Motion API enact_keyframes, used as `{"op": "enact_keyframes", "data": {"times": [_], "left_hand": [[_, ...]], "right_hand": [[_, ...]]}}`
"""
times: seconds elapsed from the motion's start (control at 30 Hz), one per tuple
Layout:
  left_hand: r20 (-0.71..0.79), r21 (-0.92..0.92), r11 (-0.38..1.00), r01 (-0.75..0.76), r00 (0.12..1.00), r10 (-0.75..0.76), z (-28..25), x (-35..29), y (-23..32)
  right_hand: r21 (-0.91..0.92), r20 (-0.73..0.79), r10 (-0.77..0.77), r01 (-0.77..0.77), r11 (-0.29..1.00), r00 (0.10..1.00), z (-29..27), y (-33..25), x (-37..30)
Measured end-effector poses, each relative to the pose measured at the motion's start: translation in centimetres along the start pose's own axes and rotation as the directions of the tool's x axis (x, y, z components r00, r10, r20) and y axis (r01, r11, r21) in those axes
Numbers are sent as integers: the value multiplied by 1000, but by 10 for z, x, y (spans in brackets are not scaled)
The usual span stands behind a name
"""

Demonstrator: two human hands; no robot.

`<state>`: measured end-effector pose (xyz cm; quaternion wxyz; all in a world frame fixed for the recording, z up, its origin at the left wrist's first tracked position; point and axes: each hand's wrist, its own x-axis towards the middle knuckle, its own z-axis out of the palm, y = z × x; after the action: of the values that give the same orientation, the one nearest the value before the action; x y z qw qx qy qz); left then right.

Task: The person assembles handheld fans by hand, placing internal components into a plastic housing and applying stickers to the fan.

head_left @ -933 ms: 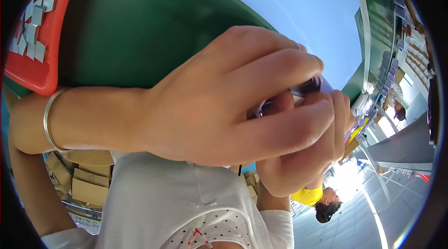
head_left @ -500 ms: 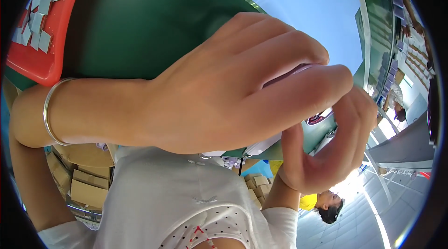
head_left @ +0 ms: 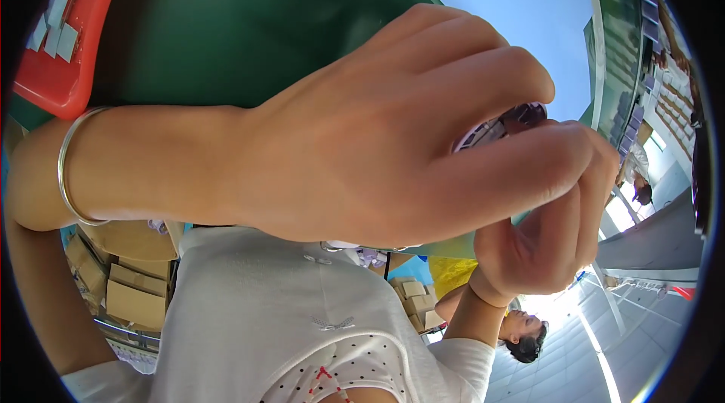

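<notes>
My left hand (head_left: 393, 131), with a thin silver bangle (head_left: 63, 165) at the wrist, reaches across the middle of the view, its fingers curled closed. Through the gap between its fingers shows part of a small round thing (head_left: 491, 131) with a pale purple rim and a dark, glossy inside; the rest is hidden. Close against its fingertips, my right hand (head_left: 540, 244) is also closed, fingers bent in. Whatever its fingertips grip is covered by the left hand. Both hands are raised in front of a white top (head_left: 257, 290).
A red tray (head_left: 79, 89) holding several small grey-white pieces sits at the upper left on a green tabletop (head_left: 189, 25). Cardboard boxes (head_left: 136, 301) are stacked below the table's edge. A person in yellow (head_left: 453, 274) is at the lower right; another person (head_left: 638, 169) is farther right.
Both hands have shifted slightly up and to the right. The gap between the left fingers is wider, so more of the round thing shows. The tray appears farther up and left.
</notes>
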<state>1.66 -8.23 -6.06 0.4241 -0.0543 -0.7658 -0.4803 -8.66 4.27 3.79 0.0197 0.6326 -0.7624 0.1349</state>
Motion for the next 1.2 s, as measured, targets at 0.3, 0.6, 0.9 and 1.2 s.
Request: {"op": "enact_keyframes", "data": {"times": [0.3,0.6,0.9,1.2], "left_hand": [[260,-95,979,182,953,-152,-10,5,8],[311,54,977,208,926,-214,-25,-4,6],[367,162,986,29,926,-88,-21,-12,-11],[500,208,978,-24,862,-85,-23,11,-5]], "right_hand": [[23,71,-119,118,993,990,-11,10,-11],[83,-224,-164,187,979,961,20,14,-22],[5,-446,-55,64,998,893,29,21,-47],[307,-524,186,-19,951,831,50,51,-89]]}}
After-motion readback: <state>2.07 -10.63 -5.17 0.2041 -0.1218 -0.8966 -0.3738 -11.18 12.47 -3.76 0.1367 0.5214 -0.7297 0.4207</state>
